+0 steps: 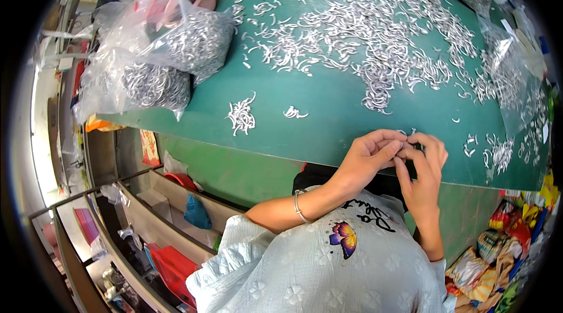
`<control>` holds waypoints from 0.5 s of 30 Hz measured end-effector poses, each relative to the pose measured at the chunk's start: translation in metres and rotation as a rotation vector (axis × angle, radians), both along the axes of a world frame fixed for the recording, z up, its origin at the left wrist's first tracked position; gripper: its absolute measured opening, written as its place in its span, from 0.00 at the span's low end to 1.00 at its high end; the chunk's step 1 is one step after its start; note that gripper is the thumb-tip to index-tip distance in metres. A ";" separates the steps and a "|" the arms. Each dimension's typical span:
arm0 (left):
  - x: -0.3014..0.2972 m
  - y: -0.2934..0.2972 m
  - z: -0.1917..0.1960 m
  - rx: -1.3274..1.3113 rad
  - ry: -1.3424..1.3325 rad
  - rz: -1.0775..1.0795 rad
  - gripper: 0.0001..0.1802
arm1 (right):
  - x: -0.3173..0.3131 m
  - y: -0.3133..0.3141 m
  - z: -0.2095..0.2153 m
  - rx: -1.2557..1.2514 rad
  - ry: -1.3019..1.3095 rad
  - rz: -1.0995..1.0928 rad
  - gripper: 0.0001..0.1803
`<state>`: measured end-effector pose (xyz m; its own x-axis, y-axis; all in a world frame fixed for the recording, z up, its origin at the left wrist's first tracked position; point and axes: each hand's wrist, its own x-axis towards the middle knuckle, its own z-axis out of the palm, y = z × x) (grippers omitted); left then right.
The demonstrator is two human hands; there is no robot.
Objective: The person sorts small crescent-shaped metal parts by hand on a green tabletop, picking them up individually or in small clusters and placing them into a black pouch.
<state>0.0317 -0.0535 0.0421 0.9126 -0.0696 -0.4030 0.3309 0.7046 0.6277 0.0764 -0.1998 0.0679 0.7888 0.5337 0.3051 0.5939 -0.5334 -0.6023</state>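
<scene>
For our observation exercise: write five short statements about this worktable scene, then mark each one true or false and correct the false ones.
1. Both hands meet at the table's near edge. True: the left hand and right hand touch fingertips there.
2. The table is red. False: it is green.
3. Small silvery metal pieces lie scattered on the table. True.
4. The clear plastic bags at the left are empty. False: they hold silvery pieces.
5. The left wrist is bare. False: it wears a bracelet.
</scene>
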 end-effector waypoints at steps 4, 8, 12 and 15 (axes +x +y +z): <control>-0.016 0.026 -0.001 0.170 -0.052 0.046 0.13 | 0.005 -0.007 0.006 0.125 0.078 -0.034 0.11; -0.039 0.065 0.008 0.391 -0.067 0.252 0.15 | 0.013 -0.020 -0.005 0.084 0.060 -0.073 0.08; -0.050 0.087 0.013 0.179 0.038 0.296 0.18 | 0.016 -0.028 -0.012 0.002 0.075 -0.181 0.09; -0.054 0.079 0.003 0.006 0.007 0.167 0.21 | 0.014 -0.025 -0.017 -0.157 0.077 -0.182 0.14</control>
<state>-0.0218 0.0250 0.0451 0.9083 0.0852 -0.4096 0.2143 0.7462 0.6304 0.0900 -0.2245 0.0508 0.8939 0.4167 0.1652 0.4351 -0.7183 -0.5429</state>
